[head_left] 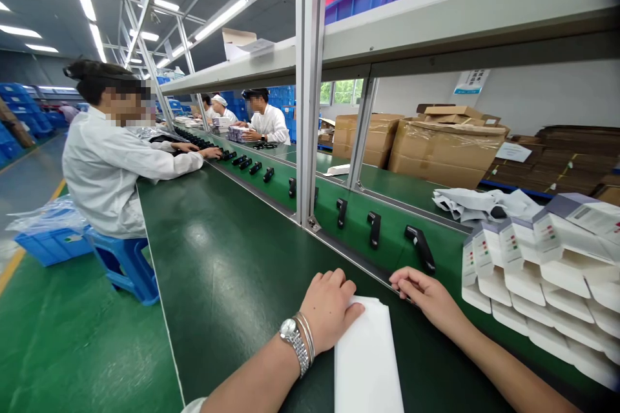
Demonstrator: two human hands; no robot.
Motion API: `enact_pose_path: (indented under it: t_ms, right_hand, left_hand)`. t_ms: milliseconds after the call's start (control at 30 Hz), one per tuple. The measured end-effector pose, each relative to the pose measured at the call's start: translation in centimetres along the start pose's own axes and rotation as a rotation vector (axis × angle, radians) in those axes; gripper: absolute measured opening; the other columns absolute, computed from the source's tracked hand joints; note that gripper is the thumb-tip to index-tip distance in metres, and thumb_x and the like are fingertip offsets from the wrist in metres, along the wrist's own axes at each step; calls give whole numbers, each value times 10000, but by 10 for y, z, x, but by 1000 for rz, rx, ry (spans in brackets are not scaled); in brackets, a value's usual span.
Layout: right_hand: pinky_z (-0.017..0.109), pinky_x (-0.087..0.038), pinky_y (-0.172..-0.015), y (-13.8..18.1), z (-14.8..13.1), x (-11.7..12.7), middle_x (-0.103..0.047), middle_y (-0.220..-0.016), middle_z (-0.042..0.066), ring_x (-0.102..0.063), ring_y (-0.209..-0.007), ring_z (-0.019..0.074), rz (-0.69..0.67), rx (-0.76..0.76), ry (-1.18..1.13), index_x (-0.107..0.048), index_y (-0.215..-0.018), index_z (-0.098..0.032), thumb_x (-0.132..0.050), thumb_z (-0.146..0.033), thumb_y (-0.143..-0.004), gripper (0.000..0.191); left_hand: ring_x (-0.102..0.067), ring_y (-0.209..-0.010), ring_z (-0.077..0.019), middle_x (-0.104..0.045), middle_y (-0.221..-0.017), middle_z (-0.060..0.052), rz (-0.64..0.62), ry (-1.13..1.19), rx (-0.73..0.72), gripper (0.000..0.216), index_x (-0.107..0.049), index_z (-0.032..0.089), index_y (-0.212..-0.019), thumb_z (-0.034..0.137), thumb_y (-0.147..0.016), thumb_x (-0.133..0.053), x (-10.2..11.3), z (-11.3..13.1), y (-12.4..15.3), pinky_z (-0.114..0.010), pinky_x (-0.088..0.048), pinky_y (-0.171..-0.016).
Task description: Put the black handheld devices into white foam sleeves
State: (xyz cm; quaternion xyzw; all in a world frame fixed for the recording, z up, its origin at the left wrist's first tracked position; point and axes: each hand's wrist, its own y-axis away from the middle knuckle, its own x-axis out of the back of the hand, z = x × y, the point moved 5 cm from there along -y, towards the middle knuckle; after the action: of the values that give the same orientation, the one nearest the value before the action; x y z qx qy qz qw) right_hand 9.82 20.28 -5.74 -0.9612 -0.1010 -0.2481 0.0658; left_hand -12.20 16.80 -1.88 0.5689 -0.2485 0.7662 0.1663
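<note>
My left hand (329,310), with a watch and bangles at the wrist, is curled at the top end of a flat white sheet stack (369,355). Its thumb presses on the stack's upper corner. My right hand (423,293) hovers by the metal edge of the green belt, its fingers loosely bent and apart from the thumb, with nothing visible in them. Beyond it on the belt lies a black handheld device, gun-shaped like an infrared thermometer (420,248). A second such device (374,230) and a third (341,213) lie farther left.
Open white boxes (537,284) are stacked at right, beside crumpled white bags (484,203). A metal post (306,90) rises from the belt edge and carries a shelf (465,19). At left a co-worker (109,148) sits reaching over the belt. Large cartons (443,148) stand behind.
</note>
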Motion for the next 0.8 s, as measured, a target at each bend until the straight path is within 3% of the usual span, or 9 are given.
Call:
enact_pose_path:
  t_ms: [800]
  right_hand:
    - [296,-418,-704,0,7,-2,-610,-876,17,-554,-742,171,-11,-19,-49,-612,-943,-232,-458,-428,-928,250]
  left_hand:
    - [-533,-893,-220,-543,-966,-54,-5,8,-5,239,-600,202,-1013,391,-930,-481,0,1,-1,-385,-442,-806]
